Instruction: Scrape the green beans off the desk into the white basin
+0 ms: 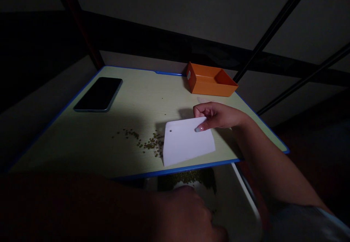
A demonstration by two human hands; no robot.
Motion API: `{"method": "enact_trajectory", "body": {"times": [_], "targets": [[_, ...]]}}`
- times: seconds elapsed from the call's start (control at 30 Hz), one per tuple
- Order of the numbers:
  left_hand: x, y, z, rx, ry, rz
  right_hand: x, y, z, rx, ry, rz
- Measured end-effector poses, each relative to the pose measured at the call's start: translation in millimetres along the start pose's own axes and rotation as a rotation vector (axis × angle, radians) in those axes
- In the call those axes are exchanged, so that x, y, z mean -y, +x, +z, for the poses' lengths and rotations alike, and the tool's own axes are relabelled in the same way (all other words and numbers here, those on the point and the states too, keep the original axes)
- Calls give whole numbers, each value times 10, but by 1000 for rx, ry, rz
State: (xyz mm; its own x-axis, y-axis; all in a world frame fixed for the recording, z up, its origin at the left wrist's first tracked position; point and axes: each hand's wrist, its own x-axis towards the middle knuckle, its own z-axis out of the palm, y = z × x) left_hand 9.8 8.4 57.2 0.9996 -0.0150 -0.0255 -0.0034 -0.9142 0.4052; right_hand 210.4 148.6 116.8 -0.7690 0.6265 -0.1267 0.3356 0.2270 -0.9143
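Note:
My right hand grips a white, flat, flexible scraper by its upper right corner, thumb on top. The scraper has a small hole near one corner, and its lower edge is close to the table's blue front edge. Beside its left edge lie scattered small green beans, which look like mung beans. My left hand is low in front, dark, over a white bin. Its fingers are hidden from me. More green beans lie inside the bin, below the table edge.
The pale tabletop has a blue rim. A dark-screened phone or tablet lies at its left side. An orange open tray sits at the back right corner. Behind the table stands a panelled wall. The light is dim.

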Motion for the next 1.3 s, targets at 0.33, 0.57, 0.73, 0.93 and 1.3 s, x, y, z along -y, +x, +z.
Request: {"method": "enact_trajectory", "body": {"times": [0.33,0.57,0.73,0.93,1.3], "targets": [[5,-3,-18,10,50,8,-33,10,-29,-110,-59,6],[-3,39,-115,132,91,40,-11,-3,-51,-119,1,-40],[-14,39,-67,81,108,36,-14,-10,-77,-223,12,-54],[-7,42,-100,114,112,21,-41,9,-76,-221,-3,-42],[-19,60,-178,254,94,7,-28,-1,-55,-150,25,-14]]}}
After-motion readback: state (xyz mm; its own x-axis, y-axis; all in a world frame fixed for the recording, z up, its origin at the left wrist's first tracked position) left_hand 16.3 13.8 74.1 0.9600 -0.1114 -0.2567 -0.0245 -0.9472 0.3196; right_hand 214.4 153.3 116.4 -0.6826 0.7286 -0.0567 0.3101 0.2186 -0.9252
